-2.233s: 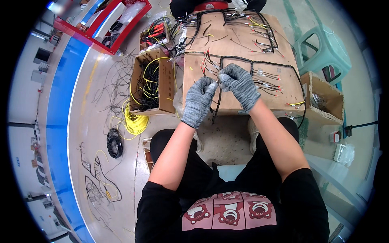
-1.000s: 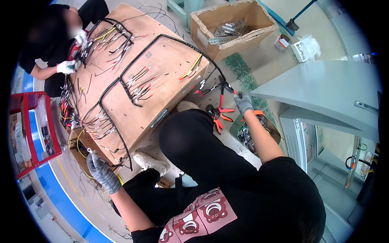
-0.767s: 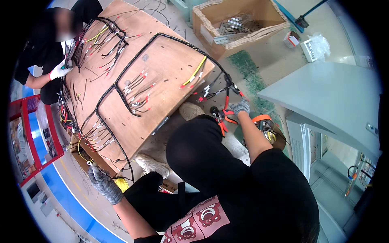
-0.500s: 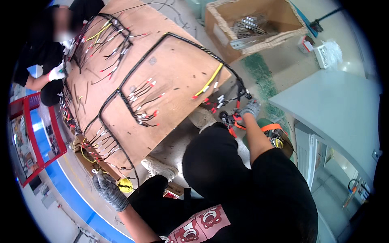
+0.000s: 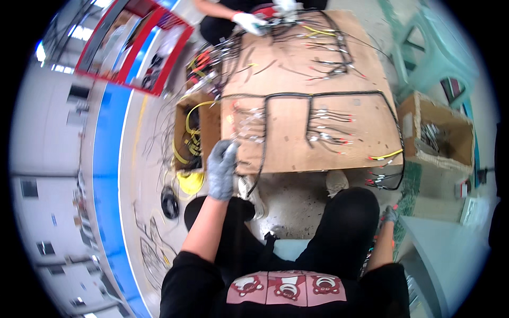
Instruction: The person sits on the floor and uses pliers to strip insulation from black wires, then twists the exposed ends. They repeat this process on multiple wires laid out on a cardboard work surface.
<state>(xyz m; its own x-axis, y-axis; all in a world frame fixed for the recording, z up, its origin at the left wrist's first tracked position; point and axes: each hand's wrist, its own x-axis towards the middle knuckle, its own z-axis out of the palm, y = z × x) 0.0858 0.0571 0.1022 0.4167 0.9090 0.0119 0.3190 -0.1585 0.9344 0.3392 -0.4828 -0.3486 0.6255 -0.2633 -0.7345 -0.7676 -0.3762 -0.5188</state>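
My left hand (image 5: 221, 172), in a grey glove, is raised at the left front corner of a wooden board (image 5: 350, 151). Its fingers are drawn together near the wire ends; a small pale bit shows at the fingertips, too blurred to name. A black wiring harness (image 5: 339, 95) lies across the board, its branches ending in red and white tips. Low at the right, beside my knee, my gloved right hand (image 5: 391, 214) is closed round a red-handled tool (image 5: 395, 207), mostly hidden. A yellow-sleeved branch (image 5: 387, 155) lies near the board's right front corner.
Across the board, a co-worker's white-gloved hand (image 5: 250, 23) handles wires. Cardboard boxes stand left (image 5: 212, 127) and right (image 5: 411, 124). A yellow coil (image 5: 191, 183) and black coil (image 5: 169, 202) lie on the floor. A grey table (image 5: 440, 244) is at right, a red rack (image 5: 130, 63) far left.
The view has turned and now faces the board squarely. My left hand has come up to the wire ends at the board's left front edge. My right hand is now lower, beside my knee.
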